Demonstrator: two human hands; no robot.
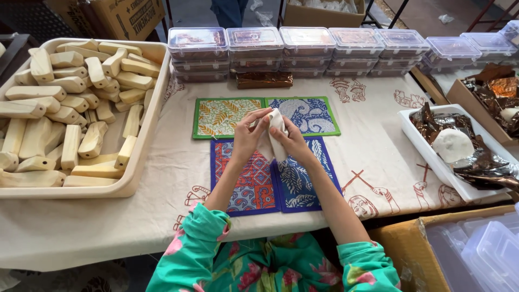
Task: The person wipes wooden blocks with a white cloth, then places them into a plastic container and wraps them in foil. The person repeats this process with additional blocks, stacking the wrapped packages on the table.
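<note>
Head view: left hand (248, 135) and right hand (292, 141) both pinching white cloth-wrapped piece (273, 138), fingers closed; keeping grip even, working over patterned mats (254, 184) mid-bench.

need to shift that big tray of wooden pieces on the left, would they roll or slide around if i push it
The wooden pieces look flat-sided and blocky, so they would probably slide rather than roll. They lie loosely heaped in the cream tray, so a hard push might shift the top ones. The tray is nearly full, so it is likely fairly heavy and may drag the cloth under it.
</note>
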